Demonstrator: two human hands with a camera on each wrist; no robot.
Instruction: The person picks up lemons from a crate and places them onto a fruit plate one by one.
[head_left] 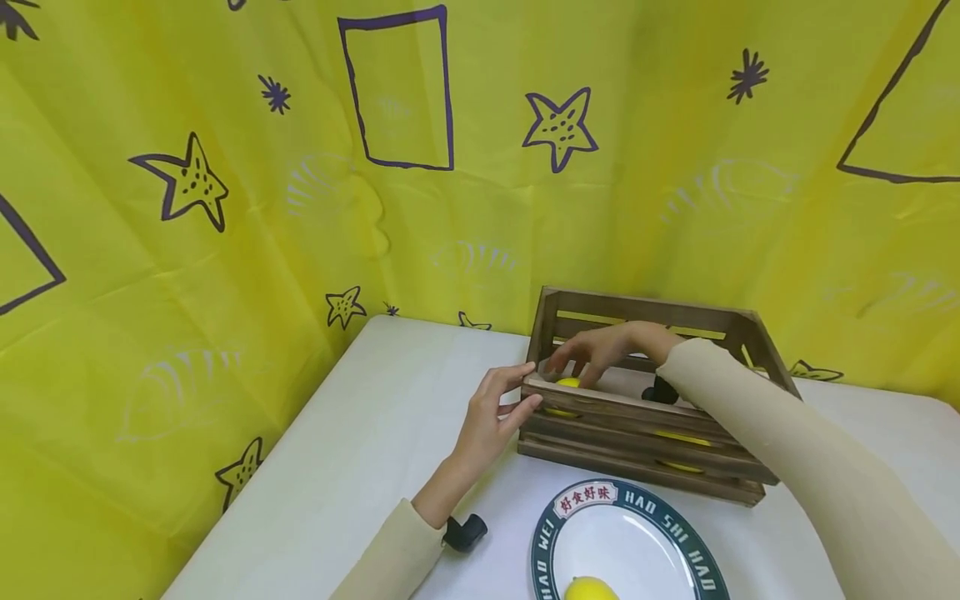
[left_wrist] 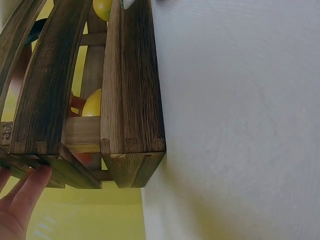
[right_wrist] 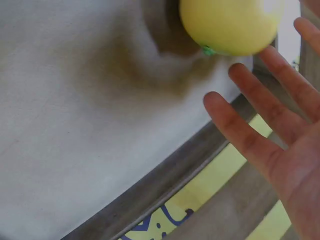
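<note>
My left hand (head_left: 483, 421) grips the left front corner of a brown slatted wooden crate (head_left: 637, 410), fingers at the top rim and thumb against the front. In the left wrist view its fingertips touch the crate's end. My right hand (head_left: 603, 346) reaches down inside the crate. Beside it sits a yellow lemon (head_left: 567, 382) near the left end, partly hidden by the front slats. In the right wrist view the fingers are spread and extended next to this lemon (right_wrist: 230, 25), which has a green tip. Another lemon (left_wrist: 102, 7) shows between the slats farther along.
In front of the crate is a white plate (head_left: 618, 550) with a green lettered rim, bearing a lemon (head_left: 590, 589). The white tabletop (head_left: 322, 467) extends to the left. A yellow patterned curtain (head_left: 480, 200) hangs behind. Each wrist wears a black device (head_left: 467, 533).
</note>
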